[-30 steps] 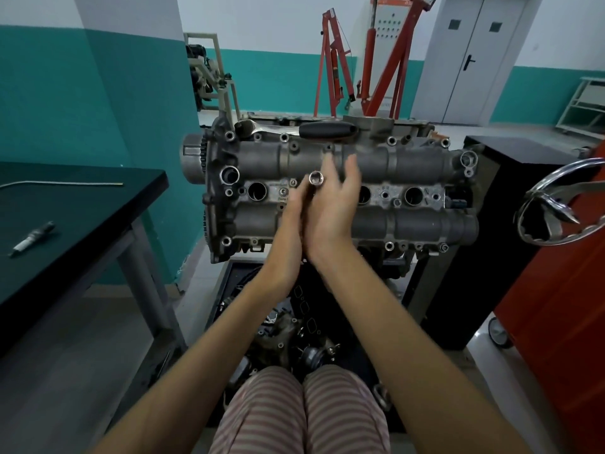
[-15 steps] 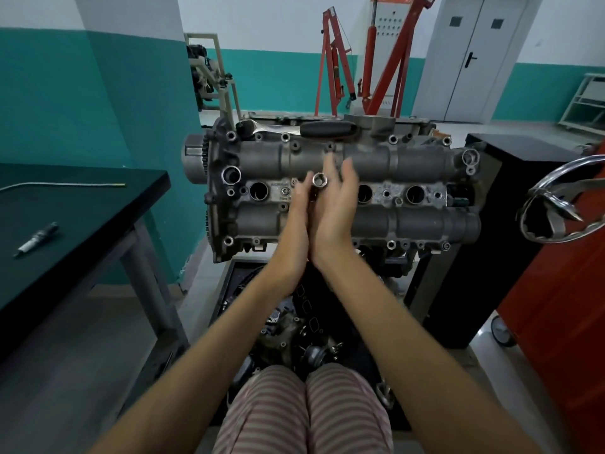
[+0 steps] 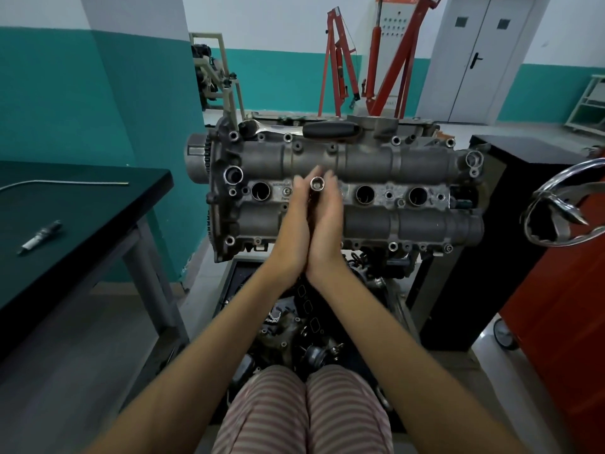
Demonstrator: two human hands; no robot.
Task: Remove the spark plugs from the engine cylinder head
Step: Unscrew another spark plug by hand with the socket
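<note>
since a second earlier the right hand slid back against the left hand, flat palms pressed round the socket extension, apparently spinning the second plug loose.

Open floor gap between dark green-topped bench and grey cast-metal cylinder head. Blocked rightward by chrome spoked wheel just beside head's right end. Along head's far edge, black-handled ratchet wrench lying.
</note>
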